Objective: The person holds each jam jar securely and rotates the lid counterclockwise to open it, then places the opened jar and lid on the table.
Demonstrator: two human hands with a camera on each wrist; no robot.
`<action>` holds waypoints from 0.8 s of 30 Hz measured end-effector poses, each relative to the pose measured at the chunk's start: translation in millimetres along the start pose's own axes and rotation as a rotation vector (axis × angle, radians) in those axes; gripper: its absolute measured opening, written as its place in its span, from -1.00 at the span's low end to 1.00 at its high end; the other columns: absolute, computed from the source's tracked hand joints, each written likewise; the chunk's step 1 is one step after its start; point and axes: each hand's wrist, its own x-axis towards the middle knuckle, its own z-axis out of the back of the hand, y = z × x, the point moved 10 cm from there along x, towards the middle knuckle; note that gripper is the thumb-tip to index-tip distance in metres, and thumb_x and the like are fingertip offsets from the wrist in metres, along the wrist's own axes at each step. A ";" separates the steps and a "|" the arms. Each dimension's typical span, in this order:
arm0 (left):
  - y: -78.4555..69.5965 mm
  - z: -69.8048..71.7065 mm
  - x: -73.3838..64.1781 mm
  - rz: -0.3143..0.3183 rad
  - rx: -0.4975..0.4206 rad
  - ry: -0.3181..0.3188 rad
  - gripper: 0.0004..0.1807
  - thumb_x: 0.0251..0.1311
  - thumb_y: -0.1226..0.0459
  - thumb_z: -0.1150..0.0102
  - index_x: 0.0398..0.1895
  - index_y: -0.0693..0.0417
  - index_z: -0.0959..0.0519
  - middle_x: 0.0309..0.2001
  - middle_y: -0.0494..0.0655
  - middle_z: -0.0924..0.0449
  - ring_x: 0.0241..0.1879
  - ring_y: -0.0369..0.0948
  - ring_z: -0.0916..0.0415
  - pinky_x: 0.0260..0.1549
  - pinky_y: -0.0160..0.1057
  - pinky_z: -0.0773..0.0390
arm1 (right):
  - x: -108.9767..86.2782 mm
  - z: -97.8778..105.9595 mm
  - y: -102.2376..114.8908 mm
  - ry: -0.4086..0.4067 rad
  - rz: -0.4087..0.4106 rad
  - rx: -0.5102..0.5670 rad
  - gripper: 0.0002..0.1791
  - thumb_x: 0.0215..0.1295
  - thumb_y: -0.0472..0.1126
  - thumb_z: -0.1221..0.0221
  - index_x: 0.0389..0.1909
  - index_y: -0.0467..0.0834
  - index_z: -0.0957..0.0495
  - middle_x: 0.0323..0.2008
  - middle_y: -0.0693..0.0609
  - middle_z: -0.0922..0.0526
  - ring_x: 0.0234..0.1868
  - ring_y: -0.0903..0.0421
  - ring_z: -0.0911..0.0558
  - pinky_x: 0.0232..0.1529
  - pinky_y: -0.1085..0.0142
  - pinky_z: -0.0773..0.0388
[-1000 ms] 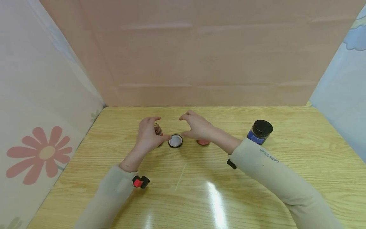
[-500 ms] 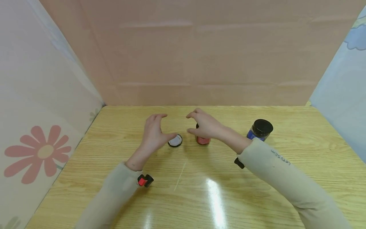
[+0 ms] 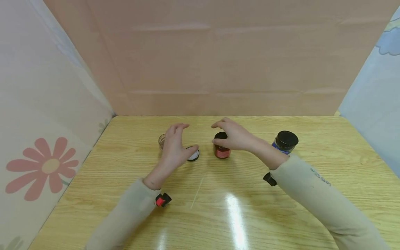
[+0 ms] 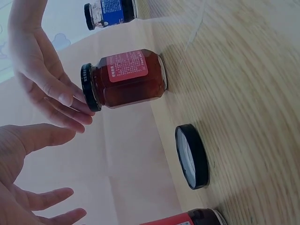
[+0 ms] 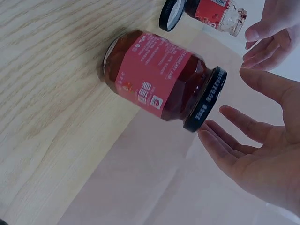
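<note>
A strawberry jam jar (image 3: 222, 153) with a red label and black lid (image 5: 206, 99) stands upright mid-table. My right hand (image 3: 235, 136) is beside its top, fingers and thumb spread in a loose curve and holding nothing. To the left, my left hand (image 3: 174, 147) hovers with its thumb and fingers apart, also holding nothing. A loose black lid (image 4: 196, 157) lies on the table with its pale inside up, partly covered by the left thumb in the head view. Behind that hand stands a lidless glass jar (image 5: 230, 19) with a red label, its mouth smeared with jam.
A larger jar (image 3: 285, 141) with a black lid and blue label stands to the right, partly behind the right forearm. The wooden table (image 3: 125, 139) meets a plain brownish backdrop (image 3: 212, 62) at its far edge. A flower-printed panel (image 3: 47, 104) borders the left.
Both hands have shifted right. The right hand has uncovered most of the strawberry jam jar, and the left has moved away from the lidless jar and over part of the loose lid.
</note>
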 end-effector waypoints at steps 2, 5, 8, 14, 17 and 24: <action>-1.7 -1.4 0.1 -0.010 0.003 0.000 -0.25 0.00 0.22 -0.43 0.28 0.20 -0.35 0.30 0.19 -0.21 0.34 0.10 -0.11 0.24 0.14 -0.26 | -2.0 2.1 -2.7 -0.008 0.001 -0.004 -0.44 0.25 -0.12 -0.22 0.22 -0.27 -0.42 0.19 -0.25 -0.42 0.21 -0.17 -0.45 0.19 -0.05 -0.39; -3.3 -3.9 0.7 -0.008 0.000 0.004 -0.27 0.00 0.21 -0.43 0.26 0.19 -0.37 0.31 0.19 -0.21 0.34 0.09 -0.10 0.23 0.15 -0.26 | -5.4 4.6 -6.7 -0.014 -0.003 -0.009 -0.46 0.25 -0.14 -0.21 0.21 -0.28 -0.42 0.18 -0.26 -0.43 0.20 -0.18 -0.45 0.19 -0.06 -0.38; -5.4 -6.8 1.6 -0.011 -0.011 0.009 -0.28 -0.01 0.21 -0.44 0.25 0.20 -0.38 0.29 0.18 -0.23 0.32 0.09 -0.13 0.20 0.14 -0.29 | -9.0 6.5 -10.6 -0.014 -0.008 -0.015 -0.45 0.24 -0.14 -0.21 0.21 -0.29 -0.42 0.16 -0.27 -0.44 0.20 -0.19 -0.45 0.19 -0.06 -0.38; -11.7 -17.6 3.2 -0.027 -0.007 0.049 -0.25 -0.01 0.17 -0.44 0.26 0.19 -0.37 0.28 0.15 -0.26 0.29 0.09 -0.20 0.20 0.10 -0.32 | -15.3 9.3 -13.7 -0.014 -0.007 -0.027 -0.42 0.22 -0.11 -0.24 0.21 -0.30 -0.42 0.16 -0.25 -0.45 0.21 -0.18 -0.44 0.21 -0.08 -0.36; -13.4 -26.3 2.8 -0.031 0.003 0.090 -0.26 0.02 0.15 -0.41 0.28 0.17 -0.35 0.29 0.13 -0.27 0.28 0.08 -0.24 0.19 0.09 -0.35 | -19.2 8.9 -15.1 -0.008 -0.011 -0.019 -0.38 0.20 -0.06 -0.27 0.22 -0.29 -0.42 0.16 -0.23 -0.45 0.21 -0.17 -0.44 0.21 -0.08 -0.36; -15.6 -40.3 2.8 -0.041 -0.011 0.140 -0.25 0.02 0.17 -0.40 0.29 0.18 -0.34 0.27 0.15 -0.29 0.24 0.08 -0.30 0.17 0.08 -0.37 | -31.9 10.7 -20.8 -0.004 -0.007 0.009 -0.32 0.16 -0.03 -0.31 0.25 -0.27 -0.39 0.18 -0.24 -0.43 0.19 -0.18 -0.44 0.18 -0.11 -0.37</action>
